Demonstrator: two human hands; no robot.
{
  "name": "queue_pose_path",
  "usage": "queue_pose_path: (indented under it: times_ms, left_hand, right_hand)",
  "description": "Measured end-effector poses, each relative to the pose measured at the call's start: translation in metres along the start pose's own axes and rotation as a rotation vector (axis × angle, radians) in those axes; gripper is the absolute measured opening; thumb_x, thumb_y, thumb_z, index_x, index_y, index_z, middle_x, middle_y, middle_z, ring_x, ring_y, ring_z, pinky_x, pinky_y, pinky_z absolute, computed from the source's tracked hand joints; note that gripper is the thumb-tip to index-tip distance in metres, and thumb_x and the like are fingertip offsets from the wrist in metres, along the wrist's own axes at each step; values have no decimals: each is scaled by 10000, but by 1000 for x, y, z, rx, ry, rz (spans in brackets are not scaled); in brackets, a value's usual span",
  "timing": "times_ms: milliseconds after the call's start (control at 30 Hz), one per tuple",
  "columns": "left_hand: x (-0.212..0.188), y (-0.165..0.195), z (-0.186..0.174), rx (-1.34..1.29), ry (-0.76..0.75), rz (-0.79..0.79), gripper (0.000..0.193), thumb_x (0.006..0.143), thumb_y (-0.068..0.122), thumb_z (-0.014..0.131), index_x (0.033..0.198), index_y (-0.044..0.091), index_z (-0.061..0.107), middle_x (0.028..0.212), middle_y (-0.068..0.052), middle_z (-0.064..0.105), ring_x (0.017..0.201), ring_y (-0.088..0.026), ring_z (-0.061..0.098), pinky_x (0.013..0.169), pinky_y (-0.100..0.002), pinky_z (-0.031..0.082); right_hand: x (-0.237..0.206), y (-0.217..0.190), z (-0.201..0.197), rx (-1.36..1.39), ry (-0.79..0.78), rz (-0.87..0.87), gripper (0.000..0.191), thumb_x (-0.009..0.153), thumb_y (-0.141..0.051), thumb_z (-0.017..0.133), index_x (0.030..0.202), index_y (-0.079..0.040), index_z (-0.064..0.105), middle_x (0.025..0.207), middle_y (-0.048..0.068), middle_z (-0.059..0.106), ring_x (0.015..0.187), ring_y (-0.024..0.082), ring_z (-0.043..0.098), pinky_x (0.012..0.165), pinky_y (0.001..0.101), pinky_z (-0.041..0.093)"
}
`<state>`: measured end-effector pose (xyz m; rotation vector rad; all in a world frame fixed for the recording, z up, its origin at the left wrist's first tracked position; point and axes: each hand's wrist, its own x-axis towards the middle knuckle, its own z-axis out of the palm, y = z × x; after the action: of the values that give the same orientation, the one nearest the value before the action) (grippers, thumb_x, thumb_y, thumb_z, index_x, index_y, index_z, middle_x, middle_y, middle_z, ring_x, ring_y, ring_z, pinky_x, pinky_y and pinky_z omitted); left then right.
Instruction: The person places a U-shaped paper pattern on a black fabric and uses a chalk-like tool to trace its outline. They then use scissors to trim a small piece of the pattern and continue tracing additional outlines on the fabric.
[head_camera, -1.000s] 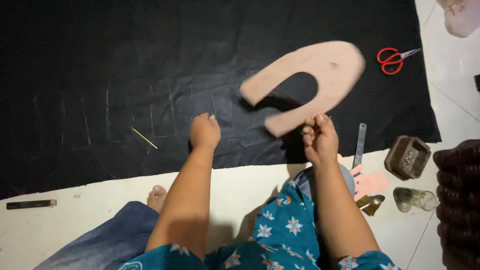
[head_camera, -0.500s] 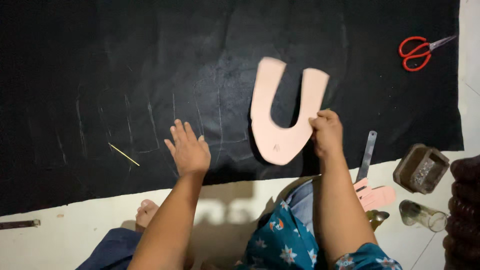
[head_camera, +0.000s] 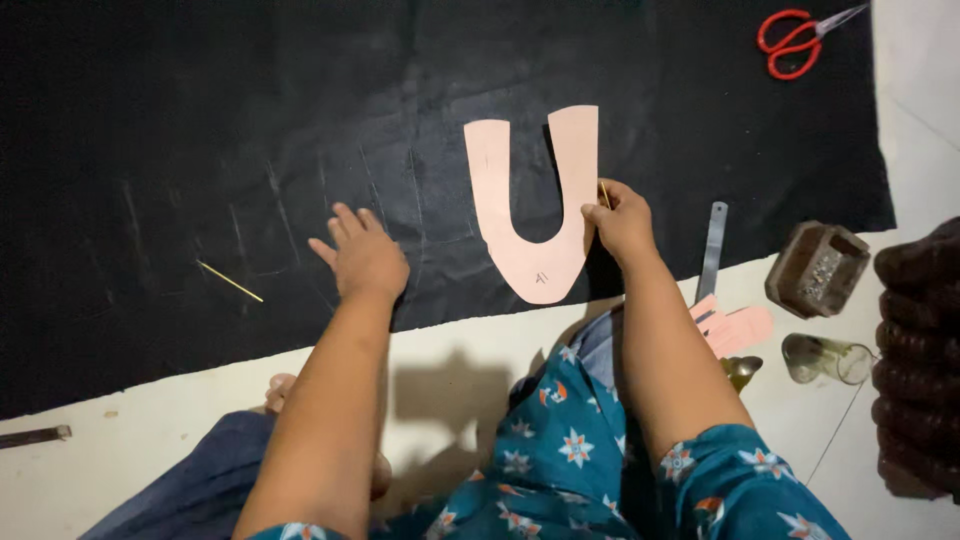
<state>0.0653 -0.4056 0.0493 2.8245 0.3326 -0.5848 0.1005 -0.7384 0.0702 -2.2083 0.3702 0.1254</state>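
Head view: I see the left hand (head_camera: 362, 256) spread flat, fingers splayed, pressing the black fabric (head_camera: 250, 130) on the floor. Right hand (head_camera: 622, 218) pinches a thin stick (head_camera: 604, 193) and touches the right edge of the pink U-shaped template (head_camera: 533, 205), which lies flat on the fabric. Risk, my guess: template held at one edge only, so it may slip while being traced, skewing the line. Fabric wrinkles could distort it too. Red scissors (head_camera: 795, 38) lie well apart, top right.
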Motion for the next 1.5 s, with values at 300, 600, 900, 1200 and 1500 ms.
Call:
queue_pose_path:
  times_ms: [300, 600, 900, 1200, 1500]
  left_hand:
    - [-29, 82, 8, -1283, -433, 173, 289, 969, 283, 664, 1048, 21, 757, 786, -15, 698, 634, -118, 605, 595, -283, 493]
    - [-29, 89, 2, -1348, -218, 100, 223, 925, 165, 712, 1000, -40, 759, 729, -68, 701, 568, -105, 597, 509, -259, 468]
    - [-16, 105, -24, -1047, -38, 148, 204, 945, 199, 691, 993, 22, 781, 832, -141, 762, 690, -219, 694, 636, -335, 546]
    - [0, 162, -88, -453, -37, 499, 245, 927, 233, 662, 1135, 187, 783, 979, -191, 757, 907, -341, 732, 816, -400, 552]
    - [36, 67, -46, -934, -295, 80, 296, 1003, 137, 524, 1218, 34, 701, 876, -66, 768, 708, -115, 645, 684, -268, 539]
  right_hand:
    - [-69, -25, 10, -153, -199, 180, 339, 940, -323, 630, 1167, -87, 716, 862, 193, 738, 721, 311, 758, 721, 410, 572]
    - [-81, -41, 14, 176, -436, 110, 259, 875, -222, 670, 956, -5, 786, 669, 50, 687, 580, 115, 609, 540, 289, 496]
    - [-54, -56, 1, 408, -408, 121, 261, 905, -235, 700, 992, -4, 785, 721, 45, 703, 606, 92, 619, 563, 261, 515]
    - [64, -48, -44, 457, -626, 21, 241, 914, -189, 644, 973, 3, 777, 833, 90, 771, 694, 176, 725, 642, 321, 587]
    - [223, 29, -181, -546, 294, 138, 765, 830, -508, 725, 1486, -192, 490, 1557, 320, 333, 1395, 514, 332, 1003, 600, 368]
